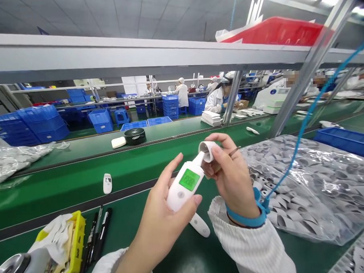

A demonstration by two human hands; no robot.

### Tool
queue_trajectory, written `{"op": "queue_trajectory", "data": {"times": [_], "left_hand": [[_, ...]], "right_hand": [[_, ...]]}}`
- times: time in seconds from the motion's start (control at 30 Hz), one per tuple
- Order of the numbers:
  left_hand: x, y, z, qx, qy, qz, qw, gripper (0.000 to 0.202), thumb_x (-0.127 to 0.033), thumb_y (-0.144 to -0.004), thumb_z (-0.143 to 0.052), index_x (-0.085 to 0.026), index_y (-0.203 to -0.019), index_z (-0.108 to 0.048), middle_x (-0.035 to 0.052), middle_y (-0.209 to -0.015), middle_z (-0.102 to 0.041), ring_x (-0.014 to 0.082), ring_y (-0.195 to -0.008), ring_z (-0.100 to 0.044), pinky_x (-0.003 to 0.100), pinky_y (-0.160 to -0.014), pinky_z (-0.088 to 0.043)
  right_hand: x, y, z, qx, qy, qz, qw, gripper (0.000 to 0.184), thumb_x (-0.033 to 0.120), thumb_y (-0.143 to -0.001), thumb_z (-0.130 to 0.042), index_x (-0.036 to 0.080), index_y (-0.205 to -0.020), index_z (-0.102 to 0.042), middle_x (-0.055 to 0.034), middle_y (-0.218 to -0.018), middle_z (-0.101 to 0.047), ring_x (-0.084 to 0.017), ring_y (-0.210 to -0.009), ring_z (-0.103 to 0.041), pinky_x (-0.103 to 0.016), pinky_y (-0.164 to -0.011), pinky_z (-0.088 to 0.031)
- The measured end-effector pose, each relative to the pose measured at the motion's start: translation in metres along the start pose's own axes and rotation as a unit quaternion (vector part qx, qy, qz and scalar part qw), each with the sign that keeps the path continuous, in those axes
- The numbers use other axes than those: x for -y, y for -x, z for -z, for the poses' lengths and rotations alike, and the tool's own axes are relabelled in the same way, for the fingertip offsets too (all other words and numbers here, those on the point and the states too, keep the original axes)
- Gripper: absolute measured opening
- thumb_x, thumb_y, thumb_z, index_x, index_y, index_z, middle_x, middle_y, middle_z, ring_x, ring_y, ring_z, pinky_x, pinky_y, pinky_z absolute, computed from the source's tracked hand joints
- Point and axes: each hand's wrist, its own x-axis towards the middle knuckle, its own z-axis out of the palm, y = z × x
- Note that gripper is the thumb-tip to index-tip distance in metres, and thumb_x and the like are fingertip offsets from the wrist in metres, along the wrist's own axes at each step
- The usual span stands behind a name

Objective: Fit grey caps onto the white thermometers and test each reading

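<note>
My left hand grips a white ear thermometer with a lit green screen, held up over the green belt. My right hand pinches a small white probe cap at the thermometer's tip, with a thin metal tool sticking out between its fingers. A blue wrist strap with a blue coiled cord sits on my right wrist. Another white thermometer lies on the belt under my hands.
A clear bag of several white caps lies at right, near a blue bin. On the belt are a small white device, a black fan and black pens. A yellow tray sits lower left. People work beyond.
</note>
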Motion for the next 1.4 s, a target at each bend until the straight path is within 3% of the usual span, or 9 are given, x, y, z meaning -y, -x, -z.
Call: {"op": "queue_trajectory", "data": {"times": [0.1, 0.2, 0.47, 0.67, 0.8, 0.9, 0.97, 1.07, 1.4], "left_hand": [[0.002, -0.002, -0.002, -0.009, -0.028, -0.022, 0.999, 0.066, -0.038, -0.085, -0.077, -0.037, -0.147, -0.054, 0.0048, -0.117, -0.074, 0.0190, -0.077, -0.068, 0.027, -0.063, -0.056], [0.004, -0.002, -0.002, -0.016, -0.052, -0.039, 0.998, 0.066, -0.040, -0.087, -0.076, -0.037, -0.149, -0.052, 0.0054, -0.108, -0.075, 0.0232, -0.079, -0.071, 0.027, -0.057, -0.056], [0.006, 0.001, -0.002, -0.014, -0.096, -0.055, 0.994, 0.066, -0.040, -0.091, -0.072, -0.037, -0.152, -0.049, 0.0020, -0.087, -0.076, 0.0240, -0.075, -0.072, 0.027, -0.051, -0.055], [0.006, 0.004, -0.002, -0.022, -0.115, -0.055, 0.992, 0.076, -0.037, -0.093, -0.068, -0.035, -0.161, -0.033, 0.0016, -0.096, -0.077, 0.0201, -0.069, -0.070, 0.028, -0.058, -0.058], [0.006, 0.003, -0.003, -0.014, -0.106, -0.043, 0.993, 0.075, -0.037, -0.094, -0.067, -0.034, -0.160, -0.032, -0.0006, -0.086, -0.075, 0.0162, -0.058, -0.062, 0.025, -0.052, -0.050], [0.005, -0.002, -0.005, -0.038, -0.124, -0.049, 0.990, 0.056, -0.042, -0.092, -0.069, -0.031, -0.143, -0.048, -0.0023, -0.082, -0.071, 0.0141, -0.054, -0.057, 0.025, -0.051, -0.046], [0.004, -0.005, -0.005, -0.063, -0.160, -0.058, 0.983, 0.033, -0.043, -0.090, -0.070, -0.026, -0.115, -0.057, -0.0034, -0.077, -0.066, 0.0127, -0.053, -0.053, 0.024, -0.050, -0.041], [0.003, -0.008, -0.005, -0.065, -0.221, -0.082, 0.970, 0.028, -0.042, -0.091, -0.068, -0.023, -0.082, -0.050, -0.0050, -0.065, -0.055, 0.0121, -0.053, -0.046, 0.024, -0.049, -0.032], [0.007, -0.004, -0.007, -0.043, -0.245, -0.046, 0.968, 0.031, -0.048, -0.097, -0.057, -0.024, -0.082, -0.046, -0.0049, -0.067, -0.049, 0.0141, -0.056, -0.043, 0.026, -0.051, -0.030]], "right_hand": [[0.001, 0.002, -0.001, 0.044, 0.072, 0.045, 0.995, 0.012, 0.033, -0.093, -0.069, 0.026, -0.102, -0.065, 0.0024, -0.079, -0.062, -0.007, -0.055, -0.048, -0.017, -0.045, -0.036], [0.003, 0.002, 0.000, 0.096, 0.133, 0.066, 0.984, 0.011, 0.030, -0.094, -0.069, 0.025, -0.103, -0.071, 0.0006, -0.083, -0.062, -0.009, -0.061, -0.053, -0.019, -0.047, -0.039], [0.001, 0.005, -0.002, 0.074, 0.147, 0.089, 0.982, 0.011, 0.032, -0.097, -0.065, 0.025, -0.104, -0.070, 0.0007, -0.081, -0.062, -0.010, -0.059, -0.052, -0.021, -0.045, -0.039], [-0.005, 0.011, -0.009, 0.073, 0.173, 0.127, 0.974, 0.012, 0.030, -0.100, -0.060, 0.026, -0.108, -0.068, 0.0018, -0.082, -0.059, -0.009, -0.059, -0.048, -0.022, -0.047, -0.039], [-0.007, 0.011, -0.011, 0.066, 0.188, 0.143, 0.970, 0.014, 0.033, -0.101, -0.058, 0.026, -0.109, -0.067, 0.0015, -0.084, -0.058, -0.010, -0.062, -0.050, -0.023, -0.050, -0.042], [-0.009, 0.010, -0.013, 0.050, 0.188, 0.137, 0.971, 0.017, 0.037, -0.100, -0.058, 0.025, -0.109, -0.066, 0.0000, -0.087, -0.059, -0.012, -0.063, -0.054, -0.025, -0.052, -0.045], [-0.009, 0.010, -0.014, 0.036, 0.187, 0.131, 0.973, 0.018, 0.038, -0.100, -0.058, 0.025, -0.109, -0.066, -0.0009, -0.086, -0.061, -0.013, -0.062, -0.054, -0.026, -0.051, -0.045], [-0.008, 0.010, -0.013, 0.019, 0.204, 0.130, 0.970, 0.022, 0.042, -0.099, -0.060, 0.025, -0.110, -0.069, -0.0028, -0.086, -0.064, -0.014, -0.061, -0.054, -0.028, -0.050, -0.045], [-0.009, 0.007, -0.012, 0.041, 0.203, 0.131, 0.970, 0.017, 0.036, -0.100, -0.060, 0.026, -0.109, -0.071, -0.0021, -0.086, -0.065, -0.013, -0.061, -0.052, -0.027, -0.049, -0.043]]}}
